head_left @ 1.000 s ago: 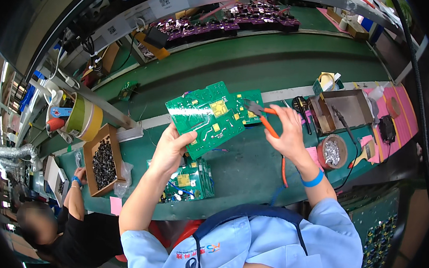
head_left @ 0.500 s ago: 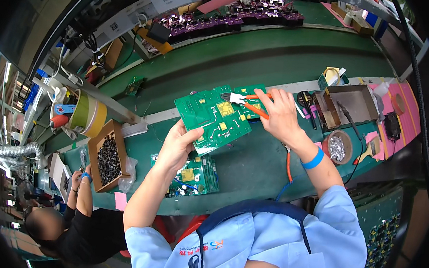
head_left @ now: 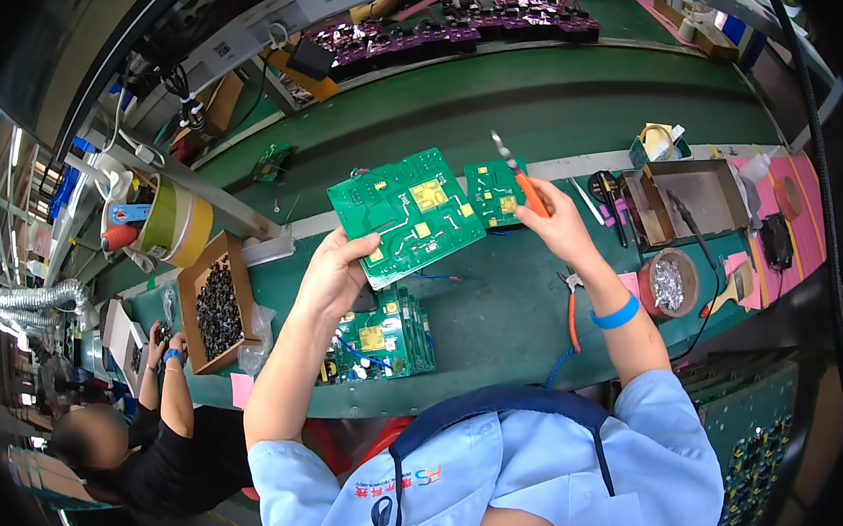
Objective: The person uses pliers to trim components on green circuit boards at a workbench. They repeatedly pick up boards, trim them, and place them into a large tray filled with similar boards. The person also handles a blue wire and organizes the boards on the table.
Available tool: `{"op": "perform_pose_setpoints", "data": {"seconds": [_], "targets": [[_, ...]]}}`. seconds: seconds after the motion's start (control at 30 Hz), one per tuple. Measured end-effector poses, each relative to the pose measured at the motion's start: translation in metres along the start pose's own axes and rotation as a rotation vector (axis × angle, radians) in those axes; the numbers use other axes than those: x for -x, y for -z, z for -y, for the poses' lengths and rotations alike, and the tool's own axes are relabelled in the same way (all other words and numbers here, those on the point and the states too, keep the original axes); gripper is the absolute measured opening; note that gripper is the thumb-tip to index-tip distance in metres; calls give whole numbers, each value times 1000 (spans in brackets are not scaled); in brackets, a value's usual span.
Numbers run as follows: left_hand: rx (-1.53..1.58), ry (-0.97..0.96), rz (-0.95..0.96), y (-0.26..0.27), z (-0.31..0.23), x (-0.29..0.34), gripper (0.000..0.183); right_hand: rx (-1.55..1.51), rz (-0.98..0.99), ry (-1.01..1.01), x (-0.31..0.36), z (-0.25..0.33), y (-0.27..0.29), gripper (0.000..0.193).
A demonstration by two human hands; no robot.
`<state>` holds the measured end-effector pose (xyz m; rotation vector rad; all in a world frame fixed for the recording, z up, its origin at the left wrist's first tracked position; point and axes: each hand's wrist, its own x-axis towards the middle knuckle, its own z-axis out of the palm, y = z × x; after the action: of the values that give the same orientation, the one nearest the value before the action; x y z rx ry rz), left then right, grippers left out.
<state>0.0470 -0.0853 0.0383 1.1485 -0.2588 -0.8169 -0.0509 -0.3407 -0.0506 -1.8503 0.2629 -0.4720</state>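
Observation:
My left hand [head_left: 336,272] grips a green circuit board [head_left: 396,207] by its near left corner, thumb on top. The board is tilted above the bench, its side with yellow patches and solder lines facing up. My right hand [head_left: 563,226] is closed around orange-handled cutters [head_left: 532,195], seen edge-on, their tip pointing up and away, apart from the board. Behind, between both hands, another green board [head_left: 483,194] lies on the bench. A stack of similar boards [head_left: 402,335] sits below my left hand. A blue band [head_left: 616,314] circles my right wrist.
A second orange-handled tool [head_left: 573,318] lies by my right forearm. Further right are a bowl of silvery scraps [head_left: 667,285], a brush [head_left: 733,285] and an open metal tray [head_left: 704,200]. At left stands a carton of black parts [head_left: 218,312]; beside it a co-worker's hands [head_left: 164,343] work.
The cutters have come off the board and turned edge-on, tip upward, as my right hand moved slightly right and nearer. The held board has shifted a little left.

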Motion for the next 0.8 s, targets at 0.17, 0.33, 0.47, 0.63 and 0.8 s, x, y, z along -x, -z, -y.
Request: {"op": "perform_pose_setpoints", "data": {"seconds": [0.17, 0.33, 0.47, 0.63, 0.8], "targets": [[60, -3, -50, 9, -4, -1, 28, 173, 73, -143, 43, -23, -4, 49], [98, 1, -89, 12, -6, -3, 30, 872, 277, 170, 103, -64, -29, 55], [106, -1, -112, 11, -7, -4, 31, 840, 384, 286, 133, -78, -47, 61], [125, 1, -105, 14, -5, -5, 31, 700, 487, 316, 136, -69, -54, 59], [136, 22, -106, 12, -7, -3, 32, 481, 426, 270, 115, -42, -48, 45]]}}
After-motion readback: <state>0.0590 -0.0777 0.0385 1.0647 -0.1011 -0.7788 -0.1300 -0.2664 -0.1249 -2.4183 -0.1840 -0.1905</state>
